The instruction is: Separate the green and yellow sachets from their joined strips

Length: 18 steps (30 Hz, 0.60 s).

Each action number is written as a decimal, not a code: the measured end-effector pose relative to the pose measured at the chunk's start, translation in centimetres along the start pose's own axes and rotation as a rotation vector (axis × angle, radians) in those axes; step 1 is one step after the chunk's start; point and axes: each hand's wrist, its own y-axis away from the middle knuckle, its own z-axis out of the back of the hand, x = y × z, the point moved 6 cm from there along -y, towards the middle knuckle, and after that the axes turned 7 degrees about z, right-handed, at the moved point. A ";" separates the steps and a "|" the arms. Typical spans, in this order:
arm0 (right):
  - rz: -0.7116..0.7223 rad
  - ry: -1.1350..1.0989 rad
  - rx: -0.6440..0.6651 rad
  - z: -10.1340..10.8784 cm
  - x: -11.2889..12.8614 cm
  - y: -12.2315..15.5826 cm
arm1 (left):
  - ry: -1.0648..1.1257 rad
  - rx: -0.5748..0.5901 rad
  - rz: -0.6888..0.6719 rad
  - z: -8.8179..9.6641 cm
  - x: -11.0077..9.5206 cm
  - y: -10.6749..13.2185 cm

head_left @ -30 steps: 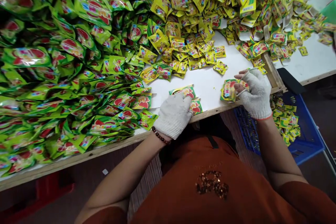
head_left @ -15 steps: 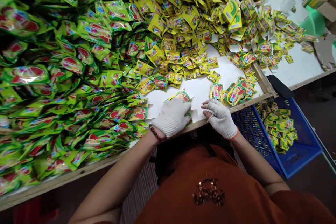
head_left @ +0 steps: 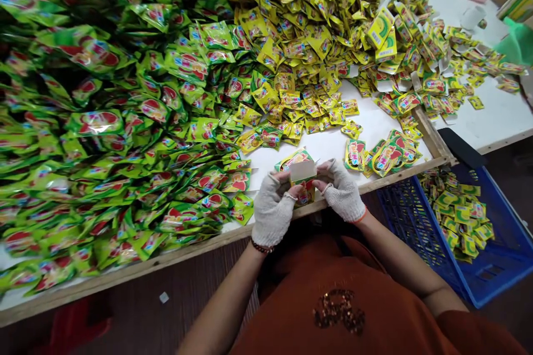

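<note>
Both my hands wear white knit gloves with open fingertips. My left hand [head_left: 272,208] and my right hand [head_left: 342,191] meet at the table's near edge and pinch a small white card [head_left: 303,171] between them. Under the card lies a short stack of green and yellow sachets [head_left: 296,160] on the white table [head_left: 328,144]. A small fanned group of green sachets [head_left: 385,154] lies just right of my right hand.
A huge heap of green packets [head_left: 104,122] covers the left of the table. Yellow sachets [head_left: 308,39] are piled at the back and right. A blue crate [head_left: 470,233] holding yellow sachets stands beside the table at lower right. A wooden rim [head_left: 400,177] edges the table.
My right hand set its bundle of sachets down on the table at the right, then came left. Both hands have lifted a white card off the stack. The camera has shifted.
</note>
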 end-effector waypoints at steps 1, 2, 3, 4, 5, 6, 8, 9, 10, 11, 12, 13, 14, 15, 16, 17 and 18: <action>0.050 0.055 0.026 -0.1 0.3 -0.3 | -0.078 0.007 -0.038 0.4 -0.2 0.0; 0.100 0.109 0.062 -0.2 0.7 -0.5 | -0.148 0.020 -0.074 0.8 -0.4 -0.1; 0.146 0.154 0.104 -0.4 1.0 -0.7 | -0.200 0.036 -0.106 1.3 -0.7 -0.3; 0.180 0.188 0.147 -0.6 1.3 -1.0 | -0.233 0.055 -0.132 1.7 -1.0 -0.5; 0.206 0.210 0.185 -0.9 1.6 -1.2 | -0.252 0.079 -0.147 2.0 -1.2 -0.7; 0.218 0.226 0.213 -1.2 1.8 -1.3 | -0.263 0.099 -0.147 2.2 -1.4 -1.0; 0.202 0.242 0.224 -1.7 1.7 -1.6 | -0.239 0.116 -0.110 2.4 -1.5 -1.4; 0.179 0.226 0.211 -1.9 1.5 -1.7 | -0.196 0.114 -0.077 2.5 -1.4 -1.6; 0.145 0.191 0.190 -2.1 1.3 -1.8 | -0.143 0.108 -0.042 2.5 -1.2 -1.7; 0.110 0.148 0.161 -2.2 1.0 -1.8 | -0.094 0.098 -0.014 2.5 -1.0 -1.7; 0.081 0.110 0.135 -2.3 0.7 -1.8 | -0.069 0.090 0.001 2.5 -0.8 -1.7; 0.065 0.087 0.125 -2.4 0.5 -1.7 | -0.080 0.086 0.000 2.5 -0.6 -1.7; 0.061 0.089 0.128 -2.4 0.4 -1.7 | -0.125 0.085 -0.019 2.4 -0.6 -1.6; 0.072 0.114 0.141 -2.5 0.4 -1.7 | -0.187 0.083 -0.054 2.4 -0.6 -1.5; 0.092 0.150 0.159 -2.5 0.5 -1.7 | -0.248 0.084 -0.100 2.5 -0.8 -1.3; 0.119 0.183 0.175 -2.4 0.7 -1.7 | -0.296 0.087 -0.149 2.5 -1.1 -1.1; 0.145 0.205 0.186 -2.4 1.0 -1.7 | -0.322 0.094 -0.192 2.5 -1.5 -0.9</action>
